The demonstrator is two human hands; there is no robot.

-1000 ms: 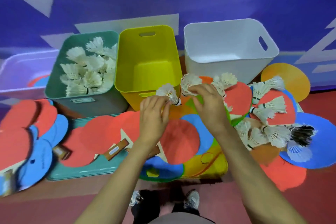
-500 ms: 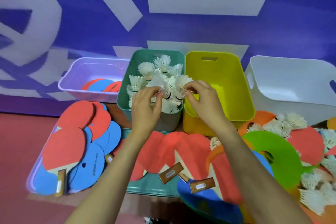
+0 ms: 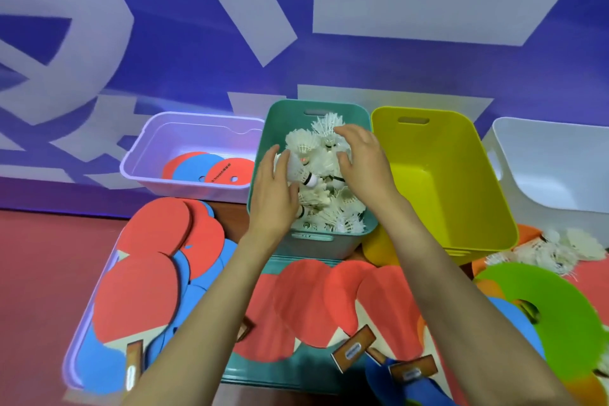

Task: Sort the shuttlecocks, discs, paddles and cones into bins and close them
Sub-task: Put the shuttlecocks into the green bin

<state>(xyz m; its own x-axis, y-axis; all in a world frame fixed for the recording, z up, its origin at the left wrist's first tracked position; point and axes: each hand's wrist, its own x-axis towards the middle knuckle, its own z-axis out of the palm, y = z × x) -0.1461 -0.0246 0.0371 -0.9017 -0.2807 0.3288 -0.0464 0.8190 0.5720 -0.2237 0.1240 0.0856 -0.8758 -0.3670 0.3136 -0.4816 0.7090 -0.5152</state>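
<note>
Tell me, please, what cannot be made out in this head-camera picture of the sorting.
Head view only.
1. Left hand: its back hides the fingers, so a grip on a white feather shuttlecock is unclear.
2. Teal plastic bin: both hands, the right hand too, cover part of its pile.
3. White plastic bin: cut off by the right edge.
4. Brown paddle-handle label: print too small and blurred.

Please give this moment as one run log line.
step: sorting shuttlecocks | left hand: open, over teal bin | right hand: open, over same bin | yellow bin: looks empty
</note>
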